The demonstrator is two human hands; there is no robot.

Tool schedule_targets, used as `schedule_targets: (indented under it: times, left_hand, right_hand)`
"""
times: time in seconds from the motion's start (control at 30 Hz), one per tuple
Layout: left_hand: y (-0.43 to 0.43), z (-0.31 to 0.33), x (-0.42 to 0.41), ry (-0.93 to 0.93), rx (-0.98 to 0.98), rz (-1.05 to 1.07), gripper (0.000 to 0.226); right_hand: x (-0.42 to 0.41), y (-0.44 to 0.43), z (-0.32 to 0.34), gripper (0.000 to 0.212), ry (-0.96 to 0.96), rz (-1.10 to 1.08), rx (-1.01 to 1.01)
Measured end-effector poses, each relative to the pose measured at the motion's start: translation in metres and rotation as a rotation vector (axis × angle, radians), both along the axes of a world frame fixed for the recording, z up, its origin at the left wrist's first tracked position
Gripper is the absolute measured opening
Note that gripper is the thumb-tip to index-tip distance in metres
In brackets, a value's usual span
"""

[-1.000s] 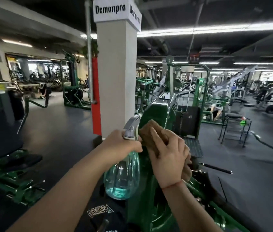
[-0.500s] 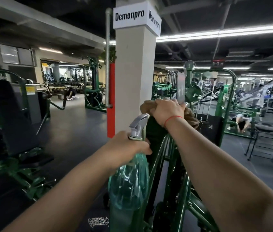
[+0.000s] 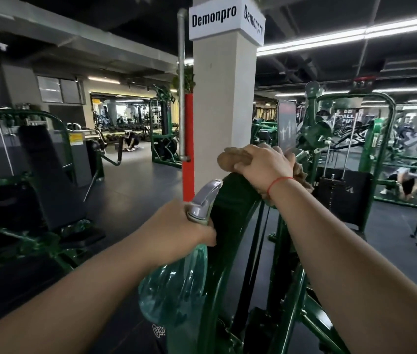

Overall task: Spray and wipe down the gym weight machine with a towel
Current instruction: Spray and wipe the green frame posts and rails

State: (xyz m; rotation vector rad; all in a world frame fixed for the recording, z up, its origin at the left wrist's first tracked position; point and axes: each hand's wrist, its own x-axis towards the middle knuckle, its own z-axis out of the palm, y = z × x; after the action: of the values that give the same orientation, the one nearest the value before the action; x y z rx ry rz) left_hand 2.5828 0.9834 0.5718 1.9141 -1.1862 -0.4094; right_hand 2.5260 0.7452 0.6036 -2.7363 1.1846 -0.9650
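1. Atop the green machine frame (image 3: 230, 226), the right hand (image 3: 263, 169) curls over a soft brown towel (image 3: 230, 159); limp cloth, best kept bunched
2. Left hand (image 3: 174, 233) grips the spray bottle (image 3: 176, 290) by its neck; thin plastic, probably light, squashable

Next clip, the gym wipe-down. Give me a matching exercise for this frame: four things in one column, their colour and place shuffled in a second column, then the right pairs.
Column one:
1. spray bottle
2. towel
3. Demonpro sign
4. wrist cord

Column two:
A. white, at the top of the pillar
B. brown, under the right hand on top of the weight machine
C. red, around the right wrist
D. see-through green, gripped by the left hand

Pairs: 1-D; 2-B; 3-A; 4-C.
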Motion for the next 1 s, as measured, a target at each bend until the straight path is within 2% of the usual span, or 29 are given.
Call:
schedule_targets:
  times: [0.2, 0.37, 0.5, 0.53, 0.63, 0.83, 0.9, 1.0]
  left_hand:
    - [0.0, -0.007, 0.002, -0.004, -0.009, -0.056, 0.019]
    - [-0.001, -0.01, 0.007, 0.007, -0.005, -0.038, 0.009]
    - [-0.001, -0.009, 0.006, -0.019, 0.022, -0.015, 0.035]
    - [-0.001, -0.006, 0.004, -0.037, 0.031, -0.013, 0.035]
    - [-0.002, -0.004, 0.003, -0.074, 0.052, -0.01, 0.007]
    - [0.0, -0.006, -0.001, -0.026, 0.051, -0.006, 0.014]
    - [-0.001, -0.006, -0.001, -0.033, 0.04, -0.009, 0.01]
    - [-0.001, -0.003, -0.004, -0.031, 0.038, 0.002, 0.027]
  right_hand:
    - [-0.023, 0.036, -0.019, 0.056, 0.049, 0.138, -0.175]
    - [-0.006, 0.001, -0.001, 0.047, 0.093, 0.16, -0.092]
    - [0.022, -0.048, 0.014, 0.041, 0.15, 0.034, -0.022]
    - [0.026, -0.054, 0.015, 0.041, 0.15, 0.012, -0.033]
    - [0.029, -0.056, 0.014, 0.042, 0.152, -0.006, -0.043]
    - [0.004, -0.007, -0.005, 0.044, -0.043, 0.088, -0.124]
    - [-0.004, 0.023, -0.017, 0.04, -0.094, 0.163, -0.228]
    - [-0.011, 0.043, -0.029, 0.037, -0.119, 0.259, -0.378]
